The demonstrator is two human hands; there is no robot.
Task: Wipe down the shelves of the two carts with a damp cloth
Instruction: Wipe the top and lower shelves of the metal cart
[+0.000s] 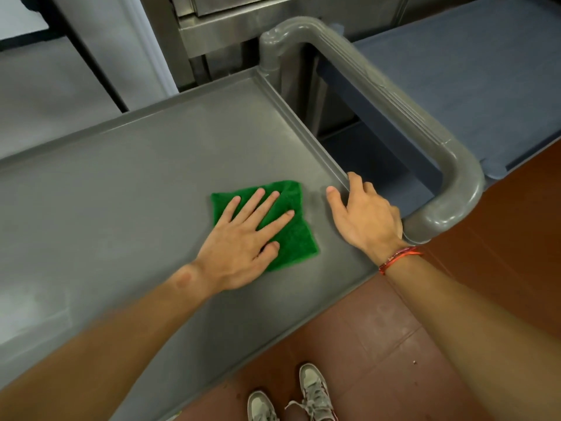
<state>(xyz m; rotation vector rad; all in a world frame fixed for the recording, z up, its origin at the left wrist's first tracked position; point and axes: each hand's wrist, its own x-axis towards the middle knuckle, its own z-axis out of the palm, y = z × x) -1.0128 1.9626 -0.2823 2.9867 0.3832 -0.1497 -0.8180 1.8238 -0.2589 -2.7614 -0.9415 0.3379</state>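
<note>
Pressing cloth [293,238] with flat left hand [239,253], right hand [364,220] grips shelf rim [305,129] beside handle [394,95].

The left hand [239,247] covers the middle of the green cloth [293,238]. The right hand [364,220] has its fingertips out of sight over the rim of the gray shelf [145,183]. That shelf runs off the left and bottom edges, and the blue cart [473,74] off the right. Both shoes [312,387] are cropped below, and the near forearms blur.

You stand on a floor of red-brown tiles [379,323]. In front of you is a shiny steel cabinet [218,30]. On your left is a pale grey panel [45,95] with a white strip [145,50] beside it.
</note>
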